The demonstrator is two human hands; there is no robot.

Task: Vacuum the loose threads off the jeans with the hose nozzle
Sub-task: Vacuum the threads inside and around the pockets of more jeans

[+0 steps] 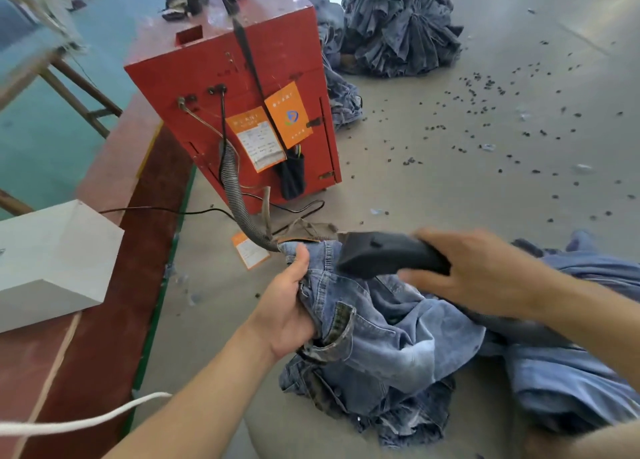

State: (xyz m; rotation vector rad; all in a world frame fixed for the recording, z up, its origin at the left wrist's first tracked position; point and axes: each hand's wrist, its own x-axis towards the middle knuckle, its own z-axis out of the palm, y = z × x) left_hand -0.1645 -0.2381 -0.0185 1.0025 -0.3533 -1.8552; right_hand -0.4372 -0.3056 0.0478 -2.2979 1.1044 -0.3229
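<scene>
Progress looks to be mid-pass, with the work centred on the waistband. Far left sits a white box (52, 261), and behind it the red vacuum machine (239, 87) feeds a grey corrugated hose (235, 195) down toward the cloth. The left hand (294, 306) grips the jeans (374, 334) at the waistband, fingers curled round the bunched denim and lifting it off the grey floor (450, 146). Just right of that, the black hose nozzle (377, 256) points at the raised waistband, touching or nearly touching it; I cannot tell which. The right hand (481, 271) is clamped round the nozzle's handle. Legs and hems lie crumpled below, apparently not yet gone over, so most of the garment seems left to clean.
</scene>
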